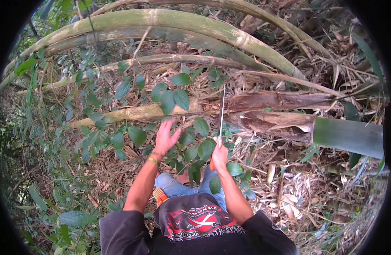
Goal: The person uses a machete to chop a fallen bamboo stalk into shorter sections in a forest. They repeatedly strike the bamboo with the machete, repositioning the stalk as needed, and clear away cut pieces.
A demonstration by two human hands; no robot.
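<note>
My right hand (220, 154) is wrapped around the orange handle of a long-bladed machete (221, 114). Its thin blade points away from me, the tip close to a brown, dry-sheathed bamboo stem (284, 101). My left hand (164, 137) is raised with its fingers stretched out and holds nothing. Just beyond those fingers lies a yellowish bamboo culm (138, 113), partly covered by green leaves (175, 100). Whether the left fingertips touch the leaves or the culm, I cannot tell. An orange ribbed piece (160, 196), perhaps a sheath, shows at my left hip.
Thick green bamboo culms (174, 19) arch across the far side. A stout green culm (348, 135) with papery brown sheaths lies at the right. Leafy shoots (204, 148) rise between my arms, and dry bamboo litter (289, 182) covers the ground.
</note>
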